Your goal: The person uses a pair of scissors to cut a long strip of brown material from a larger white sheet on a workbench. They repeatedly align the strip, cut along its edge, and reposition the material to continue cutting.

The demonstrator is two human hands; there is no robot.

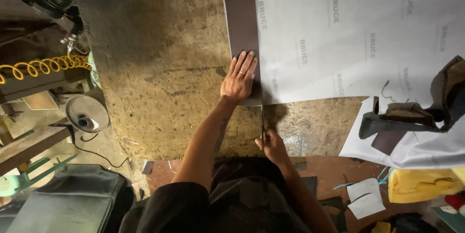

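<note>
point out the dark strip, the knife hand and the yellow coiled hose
dark strip point(240, 15): head view, on its upper bare part.
right hand point(272, 147): head view, middle of the hand gripping a thin blade.
left hand point(239, 79): head view, its back, flat on the strip.
yellow coiled hose point(46, 65): head view, mid-coil.

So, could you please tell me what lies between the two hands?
In the head view, between the left hand and the right hand lies the dark strip's near end, then bare worn table, with a thin blade rising from the right hand.

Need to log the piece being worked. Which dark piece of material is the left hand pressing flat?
The long dark brown strip along the white sheet's left edge, under the left hand. The other dark pieces lie crumpled at the right, untouched.
</note>
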